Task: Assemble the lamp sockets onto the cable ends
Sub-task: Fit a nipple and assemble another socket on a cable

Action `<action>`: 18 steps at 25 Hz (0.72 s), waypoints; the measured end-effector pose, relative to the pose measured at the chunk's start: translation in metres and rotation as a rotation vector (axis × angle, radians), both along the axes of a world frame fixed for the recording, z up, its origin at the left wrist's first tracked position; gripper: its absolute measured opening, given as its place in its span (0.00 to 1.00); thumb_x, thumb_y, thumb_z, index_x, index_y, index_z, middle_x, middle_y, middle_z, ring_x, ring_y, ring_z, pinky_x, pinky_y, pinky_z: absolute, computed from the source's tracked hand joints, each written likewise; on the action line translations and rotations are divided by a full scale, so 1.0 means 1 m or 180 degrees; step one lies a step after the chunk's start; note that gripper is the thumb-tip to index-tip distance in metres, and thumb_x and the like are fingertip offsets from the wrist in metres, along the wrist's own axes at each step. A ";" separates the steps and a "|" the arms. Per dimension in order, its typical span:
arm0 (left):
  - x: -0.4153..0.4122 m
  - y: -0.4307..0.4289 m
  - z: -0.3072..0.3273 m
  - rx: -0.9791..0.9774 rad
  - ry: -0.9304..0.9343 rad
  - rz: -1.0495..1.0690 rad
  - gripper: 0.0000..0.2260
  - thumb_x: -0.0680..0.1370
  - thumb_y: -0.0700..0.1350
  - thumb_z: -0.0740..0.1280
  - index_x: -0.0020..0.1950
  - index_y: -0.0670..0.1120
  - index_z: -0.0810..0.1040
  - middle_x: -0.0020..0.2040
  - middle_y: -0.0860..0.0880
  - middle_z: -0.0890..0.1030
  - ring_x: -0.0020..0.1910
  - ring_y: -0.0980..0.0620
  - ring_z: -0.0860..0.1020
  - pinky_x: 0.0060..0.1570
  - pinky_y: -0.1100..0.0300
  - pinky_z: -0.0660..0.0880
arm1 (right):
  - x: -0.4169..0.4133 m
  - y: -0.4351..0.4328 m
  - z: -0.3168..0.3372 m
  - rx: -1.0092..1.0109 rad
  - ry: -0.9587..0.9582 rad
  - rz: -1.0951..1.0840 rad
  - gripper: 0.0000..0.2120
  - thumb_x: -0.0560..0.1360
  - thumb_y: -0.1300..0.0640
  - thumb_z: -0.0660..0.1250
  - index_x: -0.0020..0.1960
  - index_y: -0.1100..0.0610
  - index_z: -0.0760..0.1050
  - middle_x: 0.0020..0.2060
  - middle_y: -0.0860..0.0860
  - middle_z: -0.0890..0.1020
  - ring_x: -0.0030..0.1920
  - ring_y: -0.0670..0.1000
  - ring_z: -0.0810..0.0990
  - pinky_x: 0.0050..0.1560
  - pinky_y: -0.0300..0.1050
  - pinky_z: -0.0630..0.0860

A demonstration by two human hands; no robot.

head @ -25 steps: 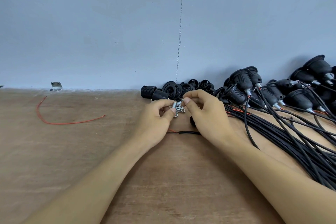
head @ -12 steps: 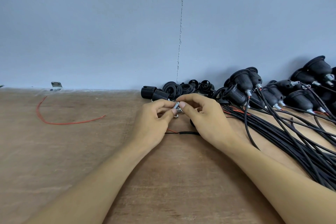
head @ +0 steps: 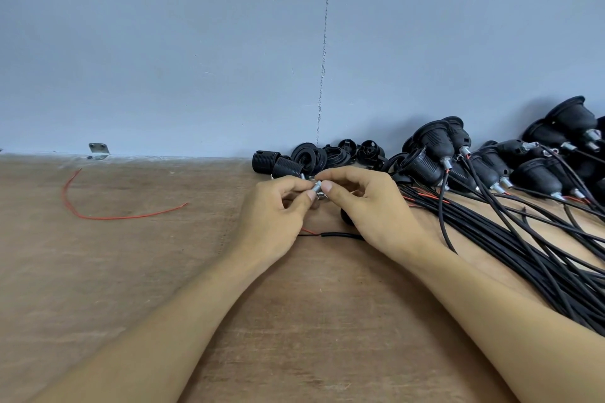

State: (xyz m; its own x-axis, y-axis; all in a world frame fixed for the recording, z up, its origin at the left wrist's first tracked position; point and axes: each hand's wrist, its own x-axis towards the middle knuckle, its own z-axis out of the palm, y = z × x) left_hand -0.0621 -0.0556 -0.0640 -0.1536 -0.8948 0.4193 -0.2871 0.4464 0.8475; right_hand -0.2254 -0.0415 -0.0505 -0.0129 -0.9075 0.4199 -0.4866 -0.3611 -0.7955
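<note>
Left hand (head: 275, 216) and right hand (head: 373, 209) pinch one small metal fitting (head: 317, 187) — bare tabletop (head: 131, 271) leftward, cable bundle (head: 523, 245) crowding right.

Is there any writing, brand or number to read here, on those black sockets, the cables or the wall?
No readable text anywhere.
The black ribbed plastic lamp sockets show no legible marking; any moulded lettering is too small to tell.
The black cables, the small silver metal fitting pinched by the left hand and right hand, the brown wooden table and the blue-grey wall bear none.
</note>
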 end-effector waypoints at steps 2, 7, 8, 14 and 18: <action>0.001 0.000 0.000 -0.0075 0.0010 0.0025 0.12 0.79 0.39 0.72 0.44 0.57 0.84 0.39 0.62 0.85 0.40 0.66 0.82 0.38 0.77 0.71 | 0.000 -0.001 0.000 0.0028 -0.0010 -0.0022 0.06 0.78 0.54 0.70 0.51 0.52 0.85 0.41 0.41 0.85 0.43 0.38 0.81 0.47 0.34 0.74; -0.002 0.001 -0.002 -0.0324 -0.0066 0.0124 0.09 0.77 0.40 0.74 0.46 0.54 0.86 0.39 0.61 0.85 0.39 0.59 0.82 0.35 0.69 0.72 | -0.001 0.003 0.001 0.0127 -0.0082 -0.0145 0.10 0.77 0.46 0.70 0.40 0.49 0.82 0.30 0.40 0.81 0.33 0.37 0.76 0.38 0.33 0.70; -0.003 0.002 -0.003 -0.0389 -0.0057 0.0135 0.08 0.77 0.39 0.74 0.46 0.53 0.86 0.39 0.59 0.85 0.38 0.54 0.82 0.35 0.63 0.74 | 0.000 0.004 0.002 0.0116 -0.0038 -0.0198 0.13 0.77 0.44 0.69 0.38 0.50 0.80 0.29 0.42 0.80 0.31 0.39 0.74 0.36 0.35 0.70; -0.007 0.005 -0.004 -0.0666 0.0001 0.0108 0.11 0.76 0.39 0.75 0.46 0.58 0.85 0.36 0.52 0.85 0.34 0.45 0.79 0.35 0.51 0.74 | 0.005 0.006 0.004 0.0113 0.0036 -0.0407 0.26 0.79 0.40 0.64 0.35 0.61 0.74 0.28 0.50 0.74 0.30 0.44 0.69 0.35 0.41 0.67; -0.009 0.006 -0.006 -0.0677 -0.0046 0.0192 0.10 0.76 0.40 0.75 0.47 0.56 0.86 0.38 0.56 0.85 0.36 0.47 0.80 0.37 0.52 0.74 | 0.008 0.006 0.005 0.0024 -0.0251 -0.0406 0.17 0.79 0.42 0.65 0.41 0.54 0.79 0.29 0.43 0.79 0.31 0.39 0.73 0.34 0.32 0.68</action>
